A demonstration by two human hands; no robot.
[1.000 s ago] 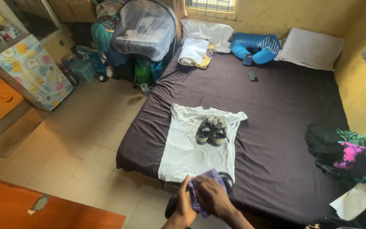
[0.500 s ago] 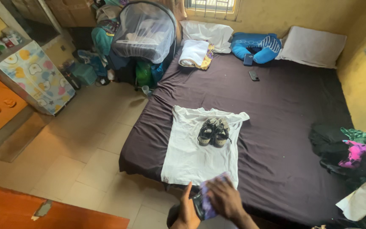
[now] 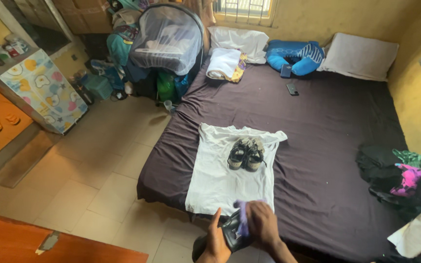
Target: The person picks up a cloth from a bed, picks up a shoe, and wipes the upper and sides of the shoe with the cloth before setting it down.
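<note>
A: What is held by the left hand (image 3: 216,241)?
B: A black shoe (image 3: 230,234) is gripped from the side, fingers curled round it, at the foot of the bed (image 3: 327,136).
A: And the right hand (image 3: 261,224)?
B: A purple cloth (image 3: 242,217) is pinched in closed fingers and pressed on the shoe, just below the white T-shirt (image 3: 220,180).

Dark purple bed (image 3: 317,126), white T-shirt (image 3: 215,180), phone (image 3: 292,89), pillows (image 3: 359,56)
</note>
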